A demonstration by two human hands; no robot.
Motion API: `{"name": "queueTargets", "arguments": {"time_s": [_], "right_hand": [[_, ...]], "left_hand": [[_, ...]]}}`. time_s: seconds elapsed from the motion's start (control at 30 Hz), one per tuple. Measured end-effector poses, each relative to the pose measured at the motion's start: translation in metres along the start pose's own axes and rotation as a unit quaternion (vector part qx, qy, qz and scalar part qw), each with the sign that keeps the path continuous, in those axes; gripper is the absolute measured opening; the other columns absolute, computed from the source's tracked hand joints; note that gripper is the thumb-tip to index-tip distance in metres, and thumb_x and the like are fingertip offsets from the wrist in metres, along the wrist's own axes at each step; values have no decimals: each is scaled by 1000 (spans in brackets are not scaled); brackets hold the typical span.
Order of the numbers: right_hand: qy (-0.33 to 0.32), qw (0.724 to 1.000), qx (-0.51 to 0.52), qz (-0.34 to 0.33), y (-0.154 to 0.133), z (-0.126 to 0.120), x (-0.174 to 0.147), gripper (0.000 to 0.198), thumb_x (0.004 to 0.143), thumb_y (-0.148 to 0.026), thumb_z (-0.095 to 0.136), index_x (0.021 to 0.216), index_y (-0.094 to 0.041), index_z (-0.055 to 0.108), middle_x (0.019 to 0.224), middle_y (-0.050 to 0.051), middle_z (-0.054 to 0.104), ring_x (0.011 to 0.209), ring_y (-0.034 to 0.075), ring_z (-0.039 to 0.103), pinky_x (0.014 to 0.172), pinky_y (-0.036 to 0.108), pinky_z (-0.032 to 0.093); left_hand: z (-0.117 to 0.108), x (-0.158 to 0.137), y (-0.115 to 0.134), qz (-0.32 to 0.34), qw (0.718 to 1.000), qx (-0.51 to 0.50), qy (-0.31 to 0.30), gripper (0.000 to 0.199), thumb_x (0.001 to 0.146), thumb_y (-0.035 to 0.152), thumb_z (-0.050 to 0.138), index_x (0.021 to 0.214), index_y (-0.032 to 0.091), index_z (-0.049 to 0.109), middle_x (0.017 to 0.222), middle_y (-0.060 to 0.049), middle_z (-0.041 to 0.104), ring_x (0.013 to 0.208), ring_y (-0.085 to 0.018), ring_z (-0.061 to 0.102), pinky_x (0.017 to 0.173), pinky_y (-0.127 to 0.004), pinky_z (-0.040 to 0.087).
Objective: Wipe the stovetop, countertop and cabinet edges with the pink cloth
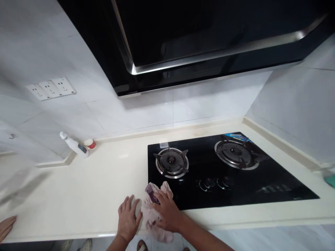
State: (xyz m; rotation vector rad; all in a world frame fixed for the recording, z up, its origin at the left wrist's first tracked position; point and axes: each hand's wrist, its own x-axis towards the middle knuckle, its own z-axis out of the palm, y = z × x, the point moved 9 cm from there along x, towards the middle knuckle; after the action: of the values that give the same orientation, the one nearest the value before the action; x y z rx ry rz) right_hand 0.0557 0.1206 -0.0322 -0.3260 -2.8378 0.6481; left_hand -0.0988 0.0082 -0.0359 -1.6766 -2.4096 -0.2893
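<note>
Under my right hand (pixel 169 212) is a pale pink cloth (pixel 150 213) with a purple patch. The hand's fingers press and grip it at the front left corner of the black glass gas stove (pixel 191 190). Part of the cloth lies over the glass, and its lower end hangs past the counter's front edge. My left hand (pixel 128 217) rests palm down on the cream counter (pixel 86 195), just left of the cloth, with its fingers spread and holding nothing. Behind the cloth is the left burner (pixel 172 162); two control knobs (pixel 209 183) are to its right.
A black range hood (pixel 209 45) overhangs the stove. A white spray bottle (pixel 74 144) and a red and white cup (pixel 90 143) stand by the back wall. Another person's hand (pixel 7 227) touches the counter at far left. The right burner (pixel 237 153) sits farther back.
</note>
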Motion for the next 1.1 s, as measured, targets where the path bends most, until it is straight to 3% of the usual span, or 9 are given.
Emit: {"name": "queueTargets", "arguments": {"time_s": [0.1,0.23,0.37,0.47,0.63,0.73,0.83,0.93,1.1], "right_hand": [[-20,1000,-1,8,21,-17,10,70,81,-63,65,142,-31,52,160,12,36,147,35,27,120,58,8],[28,989,-29,139,59,-29,-17,59,79,-49,70,133,-28,59,160,13,34,148,36,25,119,60,10],[102,979,-59,168,54,-14,-58,52,75,-53,73,121,-30,63,157,11,38,147,39,24,117,65,14],[138,974,-72,162,44,-2,-64,54,74,-57,74,118,-28,64,153,14,42,144,42,28,116,68,15],[96,986,-65,122,39,-6,3,60,79,-50,71,130,-22,60,154,17,39,144,42,28,119,64,11],[64,985,-66,144,45,-14,51,60,82,-49,69,135,-21,59,155,19,39,141,40,34,119,63,10],[74,981,-79,161,46,-16,72,62,86,-52,65,139,-21,56,157,21,37,140,40,36,119,63,11],[100,980,-97,145,35,-7,59,60,87,-49,64,139,-20,56,157,21,37,145,41,29,118,65,12],[106,988,-92,69,-4,25,-2,59,81,-46,70,135,-27,57,161,16,34,149,40,22,119,65,10]], "left_hand": [[0,-1,0,4,1000,1,14,39,92,40,56,128,30,67,142,-9,59,136,-32,47,104,-48,41],[-1,-1,0,0,1000,1,21,37,94,43,55,127,30,67,141,-8,60,135,-31,47,104,-48,41],[-3,-1,3,4,1000,-1,21,37,96,43,54,128,30,66,142,-9,59,137,-31,46,105,-48,39],[-4,-1,4,7,1000,-2,19,37,96,43,53,128,29,66,141,-9,59,137,-31,46,105,-48,38],[-8,-1,8,12,1000,4,25,37,95,41,55,128,28,66,140,-10,60,135,-31,47,105,-48,38],[-12,-1,10,12,999,10,29,36,94,39,56,126,27,66,139,-10,60,134,-31,48,105,-48,38],[-16,-2,12,12,999,14,34,34,94,36,56,126,28,66,138,-10,60,134,-31,48,104,-47,39],[-18,-3,13,20,999,14,42,33,95,32,56,126,28,65,138,-9,60,134,-30,48,104,-46,39],[-15,-6,11,18,998,11,57,33,93,24,54,124,28,66,139,-8,60,134,-30,47,104,-46,39]]}}
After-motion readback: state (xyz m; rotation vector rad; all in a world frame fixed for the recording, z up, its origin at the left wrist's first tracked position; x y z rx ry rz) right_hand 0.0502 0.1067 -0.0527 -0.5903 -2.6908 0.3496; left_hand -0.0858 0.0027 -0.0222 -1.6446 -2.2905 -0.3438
